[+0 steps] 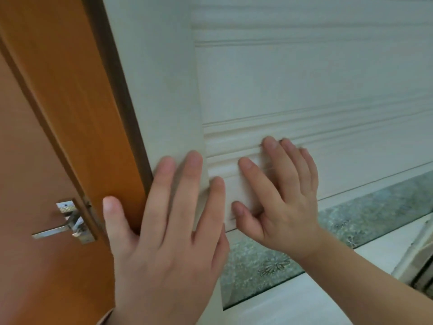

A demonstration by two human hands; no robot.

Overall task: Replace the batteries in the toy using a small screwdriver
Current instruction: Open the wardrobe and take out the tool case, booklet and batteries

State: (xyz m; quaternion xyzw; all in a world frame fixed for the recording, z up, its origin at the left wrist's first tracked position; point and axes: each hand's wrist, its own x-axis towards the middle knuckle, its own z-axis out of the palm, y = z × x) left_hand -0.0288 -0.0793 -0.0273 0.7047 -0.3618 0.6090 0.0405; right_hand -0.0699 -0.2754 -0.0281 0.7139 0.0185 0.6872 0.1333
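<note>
No toy, batteries or screwdriver are in view. My left hand is raised with straight, spread fingers in front of a white wooden panel, its thumb over the orange door edge. My right hand lies flat against the moulded lower part of the same white panel, fingers straight and pointing up. Neither hand holds anything.
An orange wooden door with a metal lever handle fills the left side. Below the white panel runs a frosted glass pane with a flower pattern. A white surface lies beneath it at the lower right.
</note>
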